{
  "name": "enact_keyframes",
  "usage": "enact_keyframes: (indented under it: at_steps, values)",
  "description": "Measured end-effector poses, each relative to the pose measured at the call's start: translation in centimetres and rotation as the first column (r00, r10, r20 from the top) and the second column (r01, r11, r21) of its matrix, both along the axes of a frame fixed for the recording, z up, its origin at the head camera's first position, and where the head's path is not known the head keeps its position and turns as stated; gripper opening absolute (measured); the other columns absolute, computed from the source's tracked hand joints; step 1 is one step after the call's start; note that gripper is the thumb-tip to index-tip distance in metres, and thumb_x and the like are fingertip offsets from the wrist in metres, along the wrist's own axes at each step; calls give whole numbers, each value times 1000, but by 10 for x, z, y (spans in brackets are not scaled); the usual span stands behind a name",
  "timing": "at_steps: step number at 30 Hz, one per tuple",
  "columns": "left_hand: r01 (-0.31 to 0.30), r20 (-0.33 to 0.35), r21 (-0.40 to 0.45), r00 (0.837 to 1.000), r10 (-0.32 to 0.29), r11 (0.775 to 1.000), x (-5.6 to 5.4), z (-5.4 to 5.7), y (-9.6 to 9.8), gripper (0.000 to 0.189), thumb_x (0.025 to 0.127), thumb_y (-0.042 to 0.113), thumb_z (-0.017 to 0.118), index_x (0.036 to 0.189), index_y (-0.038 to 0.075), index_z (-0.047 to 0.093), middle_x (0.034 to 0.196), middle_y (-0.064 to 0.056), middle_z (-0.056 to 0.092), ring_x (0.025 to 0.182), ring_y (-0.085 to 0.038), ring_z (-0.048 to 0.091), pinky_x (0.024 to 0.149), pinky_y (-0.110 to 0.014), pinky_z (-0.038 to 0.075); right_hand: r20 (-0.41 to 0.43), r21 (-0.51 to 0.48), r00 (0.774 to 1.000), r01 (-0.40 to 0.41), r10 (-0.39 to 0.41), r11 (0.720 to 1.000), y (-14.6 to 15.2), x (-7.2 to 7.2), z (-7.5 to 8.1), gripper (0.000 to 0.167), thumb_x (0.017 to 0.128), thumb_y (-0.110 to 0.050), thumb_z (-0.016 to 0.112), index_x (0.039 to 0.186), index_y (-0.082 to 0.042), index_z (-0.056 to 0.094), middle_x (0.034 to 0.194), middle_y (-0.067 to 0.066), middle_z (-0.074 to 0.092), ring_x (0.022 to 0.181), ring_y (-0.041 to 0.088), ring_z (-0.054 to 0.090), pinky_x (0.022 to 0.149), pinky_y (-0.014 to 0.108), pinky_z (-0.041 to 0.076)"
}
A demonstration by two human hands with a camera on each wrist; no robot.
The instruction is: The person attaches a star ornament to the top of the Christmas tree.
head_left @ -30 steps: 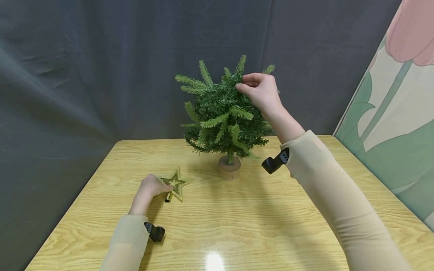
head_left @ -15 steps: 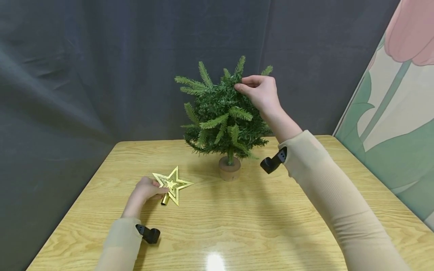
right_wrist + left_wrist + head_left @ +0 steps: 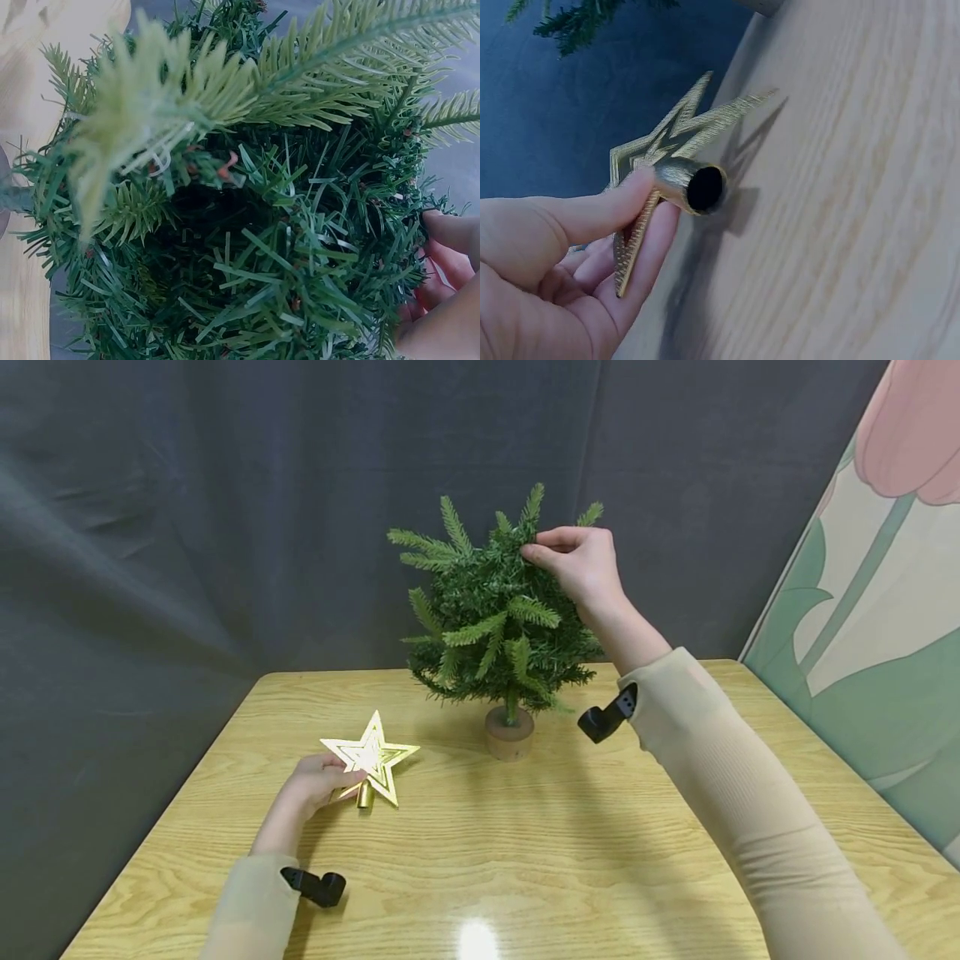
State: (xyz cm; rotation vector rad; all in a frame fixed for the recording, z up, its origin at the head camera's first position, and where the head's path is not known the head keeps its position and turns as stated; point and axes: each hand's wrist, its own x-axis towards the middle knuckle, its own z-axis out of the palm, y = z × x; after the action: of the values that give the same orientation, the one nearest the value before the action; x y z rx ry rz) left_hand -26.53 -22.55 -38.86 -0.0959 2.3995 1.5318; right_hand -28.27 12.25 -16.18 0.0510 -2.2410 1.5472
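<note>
A gold star tree topper (image 3: 372, 757) with a hollow tube (image 3: 705, 187) at its base is held in my left hand (image 3: 309, 787), thumb on one side and fingers behind a point. In the left wrist view the tube's open end faces the camera, and the star is raised a little off the table. A small artificial Christmas tree (image 3: 495, 618) stands upright on a round wooden base (image 3: 510, 733). At its upper right, my right hand (image 3: 583, 560) pinches a branch between thumb and fingers; needles partly hide the fingertips in the right wrist view (image 3: 450, 277).
The light wood table (image 3: 480, 843) carries the tree near its back edge. A dark grey curtain (image 3: 300, 510) hangs behind it. On the right rises a panel (image 3: 885, 610) with a painted tulip.
My left hand has lifted the star, drawn it slightly toward the left and tipped it up so its face shows brightly. The right hand stays at the tree's top.
</note>
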Motion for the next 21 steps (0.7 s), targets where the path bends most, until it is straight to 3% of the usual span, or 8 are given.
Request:
enact_keyframes:
  at_steps: [2, 4, 7, 9, 11, 15, 18, 21]
  values:
    - [-31, -11, 33, 999, 31, 999, 1, 2, -1, 55, 84, 18, 71, 122, -12, 45, 94, -19, 62, 52, 0, 32, 50, -15, 34, 5, -5, 1000, -2, 2, 1000, 0, 0, 0, 35, 85, -18, 71, 115, -1, 66, 115, 9, 63, 112, 19, 55, 94, 32, 46]
    - [-54, -18, 83, 998, 55, 995, 2, 6, -2, 59, 86, 17, 70, 127, -13, 42, 97, -19, 64, 50, 0, 33, 51, -15, 35, 9, -6, 1000, -3, 3, 1000, 0, 0, 0, 35, 85, -18, 71, 115, -1, 66, 114, 8, 63, 111, 19, 55, 95, 32, 46]
    - [-81, -23, 176, 996, 86, 981, 4, 13, -3, 46, 87, 16, 68, 119, -10, 46, 79, 3, 62, 44, 0, 27, 44, -17, 28, 10, -10, 1000, -4, 4, 1000, 0, 0, 0, 35, 85, -19, 71, 114, -1, 66, 111, 6, 63, 111, 19, 55, 94, 32, 46]
    - [-102, -30, 238, 993, 112, 966, 5, 19, -3, 31, 87, 16, 68, 103, -4, 49, 65, 11, 51, 43, 0, 28, 43, -16, 27, 10, -12, 1000, -6, 6, 1000, 0, 0, 0, 34, 85, -18, 71, 114, -1, 66, 110, 5, 63, 111, 19, 55, 94, 32, 46]
    - [-118, -42, 296, 990, 136, 948, 6, 28, -3, 26, 87, 17, 68, 95, 2, 48, 67, 13, 52, 47, 1, 32, 44, -14, 29, 11, -12, 1000, -8, 8, 1000, 0, 0, 0, 35, 85, -18, 71, 115, -1, 66, 113, 7, 63, 112, 19, 54, 95, 33, 46]
    - [-137, -52, 431, 983, 176, 892, 8, 43, 1, 22, 86, 13, 68, 94, 5, 49, 68, 13, 58, 62, 4, 53, 60, -11, 48, 20, -8, 1000, -6, 6, 1000, 1, 2, 1, 36, 85, -18, 70, 117, -2, 65, 123, 11, 60, 116, 19, 53, 97, 34, 45]
    - [-164, -54, 483, 975, 216, 860, 9, 50, 4, 25, 86, 12, 68, 101, 4, 50, 73, 13, 64, 70, 3, 60, 67, -12, 51, 26, -5, 1000, -5, 5, 1000, 1, 2, 1, 36, 86, -19, 70, 118, -2, 65, 125, 12, 59, 118, 19, 52, 97, 34, 45]
    - [-206, -55, 512, 961, 272, 834, 11, 56, 7, 26, 86, 13, 68, 103, 4, 49, 72, 14, 64, 69, 3, 60, 63, -11, 48, 24, -3, 1000, -8, 8, 1000, 1, 2, 1, 36, 86, -18, 70, 117, -2, 65, 125, 12, 59, 118, 19, 52, 97, 34, 45]
